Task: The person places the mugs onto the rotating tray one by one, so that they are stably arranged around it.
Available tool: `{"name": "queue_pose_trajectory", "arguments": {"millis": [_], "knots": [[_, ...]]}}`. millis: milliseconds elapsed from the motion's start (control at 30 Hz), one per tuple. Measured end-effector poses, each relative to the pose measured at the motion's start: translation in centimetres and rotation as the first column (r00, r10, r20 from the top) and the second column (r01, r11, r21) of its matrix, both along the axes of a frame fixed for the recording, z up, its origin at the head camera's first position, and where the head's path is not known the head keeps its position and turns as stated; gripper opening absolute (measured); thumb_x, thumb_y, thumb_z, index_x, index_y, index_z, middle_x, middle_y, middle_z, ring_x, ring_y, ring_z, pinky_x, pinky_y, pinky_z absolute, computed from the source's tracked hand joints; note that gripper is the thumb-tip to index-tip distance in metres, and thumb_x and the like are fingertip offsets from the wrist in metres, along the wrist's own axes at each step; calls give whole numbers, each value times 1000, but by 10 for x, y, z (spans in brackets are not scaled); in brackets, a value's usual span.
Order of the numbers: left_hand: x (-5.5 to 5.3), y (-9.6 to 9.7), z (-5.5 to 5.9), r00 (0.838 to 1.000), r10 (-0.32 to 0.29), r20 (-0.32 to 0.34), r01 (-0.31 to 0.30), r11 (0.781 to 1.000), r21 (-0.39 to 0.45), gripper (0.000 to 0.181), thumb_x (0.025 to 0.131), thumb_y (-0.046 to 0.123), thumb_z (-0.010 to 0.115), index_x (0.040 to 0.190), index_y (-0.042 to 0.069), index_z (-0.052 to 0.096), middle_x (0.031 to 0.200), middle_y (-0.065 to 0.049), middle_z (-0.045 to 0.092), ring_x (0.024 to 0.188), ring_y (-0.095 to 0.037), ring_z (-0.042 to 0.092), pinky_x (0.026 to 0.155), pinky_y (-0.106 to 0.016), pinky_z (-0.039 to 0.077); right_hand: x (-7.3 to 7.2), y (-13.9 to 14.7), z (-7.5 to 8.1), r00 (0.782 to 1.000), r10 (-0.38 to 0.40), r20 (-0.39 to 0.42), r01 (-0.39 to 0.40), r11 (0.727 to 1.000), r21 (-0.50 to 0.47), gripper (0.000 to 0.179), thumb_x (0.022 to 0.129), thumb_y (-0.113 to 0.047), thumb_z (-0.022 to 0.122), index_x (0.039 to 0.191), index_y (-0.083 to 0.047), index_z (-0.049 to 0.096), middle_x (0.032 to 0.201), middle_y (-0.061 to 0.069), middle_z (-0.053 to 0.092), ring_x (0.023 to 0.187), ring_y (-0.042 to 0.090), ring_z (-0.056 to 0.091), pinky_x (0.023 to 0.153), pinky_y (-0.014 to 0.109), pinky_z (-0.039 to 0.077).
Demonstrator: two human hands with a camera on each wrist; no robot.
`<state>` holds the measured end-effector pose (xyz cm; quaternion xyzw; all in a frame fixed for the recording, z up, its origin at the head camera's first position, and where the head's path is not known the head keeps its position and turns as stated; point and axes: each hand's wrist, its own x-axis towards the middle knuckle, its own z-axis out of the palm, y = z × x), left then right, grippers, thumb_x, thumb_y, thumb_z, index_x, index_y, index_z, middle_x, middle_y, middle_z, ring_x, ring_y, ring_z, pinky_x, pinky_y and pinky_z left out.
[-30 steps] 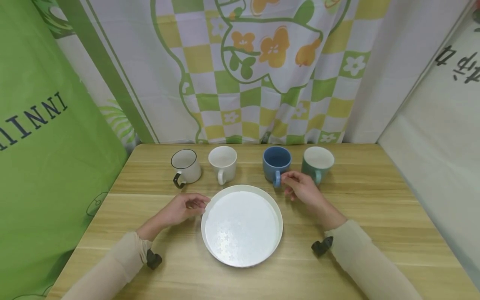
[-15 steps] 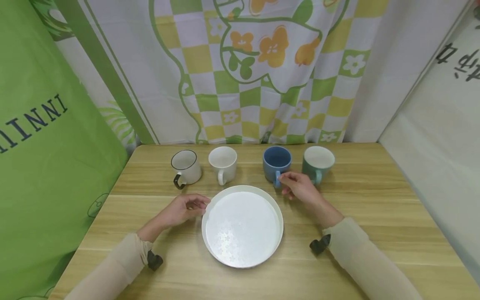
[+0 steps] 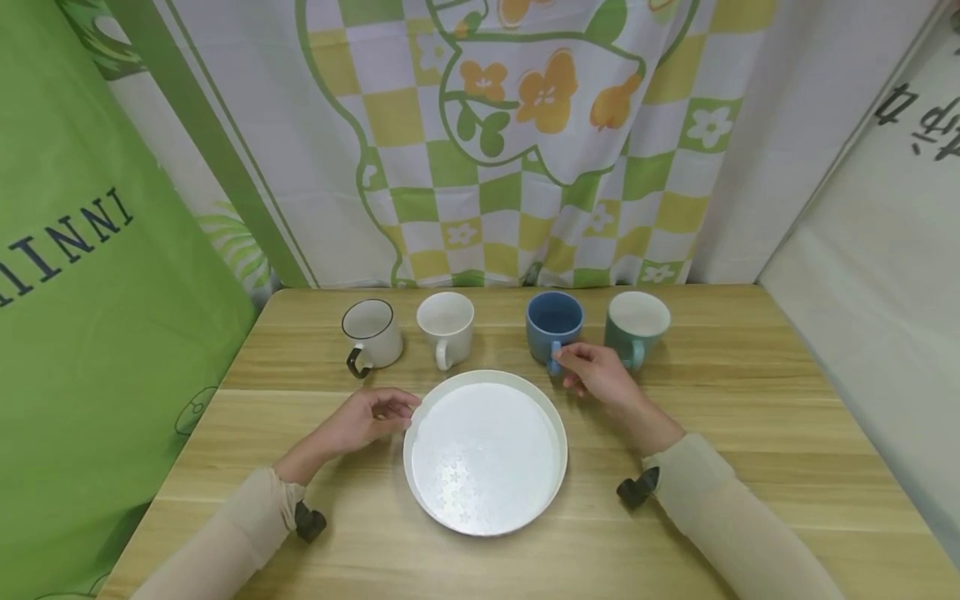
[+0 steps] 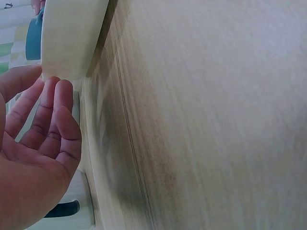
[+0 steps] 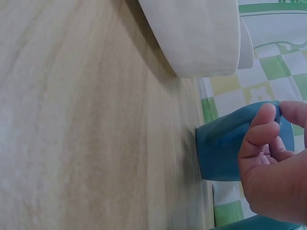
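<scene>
My right hand (image 3: pixel 603 379) pinches the handle of a blue mug (image 3: pixel 552 325) between thumb and fingers. The mug stands upright on the table, past the far right side of a round white tray (image 3: pixel 487 458). In the right wrist view the thumb and index finger meet on the top of the handle (image 5: pixel 240 117). My left hand (image 3: pixel 360 421) is at the tray's left side, loosely curved, its fingertips right at the rim. From the left wrist view, the fingertips lie against the tray's outer wall (image 4: pixel 69 38). Nothing lies in the tray.
A green mug (image 3: pixel 636 329) stands just right of the blue one, close to my right hand. Left of it are a white mug (image 3: pixel 447 325) and a white mug with a black rim and handle (image 3: pixel 375 337). A patterned curtain (image 3: pixel 525 208) hangs behind the wooden table (image 3: pixel 787 467).
My right hand has moved slightly left, and its fingers have closed on the blue mug's handle. The left hand, tray and other mugs keep their places.
</scene>
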<state>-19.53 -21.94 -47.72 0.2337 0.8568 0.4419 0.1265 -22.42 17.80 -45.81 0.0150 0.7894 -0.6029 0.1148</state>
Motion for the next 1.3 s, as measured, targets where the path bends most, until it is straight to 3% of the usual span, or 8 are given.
{"name": "queue_pose_trajectory", "arguments": {"millis": [333, 633, 1300], "knots": [[1, 1, 5, 998, 13, 53, -14, 1000, 8, 29, 92, 10, 70, 120, 3, 68, 107, -16, 72, 99, -21, 66, 82, -24, 55, -3, -3, -1, 999, -32, 19, 32, 999, 2, 31, 96, -27, 67, 108, 2, 67, 76, -2, 63, 64, 11, 56, 55, 24, 45], [2, 1, 5, 998, 26, 57, -26, 1000, -4, 29, 92, 11, 71, 121, 6, 69, 107, -13, 72, 98, -15, 66, 82, -23, 55, -3, -5, 1, 998, -44, 43, 45, 999, -11, 29, 95, -26, 68, 107, 1, 68, 80, -1, 65, 64, 9, 57, 57, 25, 46], [0, -1, -1, 996, 24, 81, -24, 1000, 8, 30, 93, 13, 71, 122, 7, 68, 108, -14, 72, 100, -20, 65, 82, -23, 55, -8, 1, -10, 997, -71, 35, 74, 993, -90, 25, 94, -27, 70, 104, -3, 68, 81, -2, 66, 65, 6, 53, 59, 22, 44]]}}
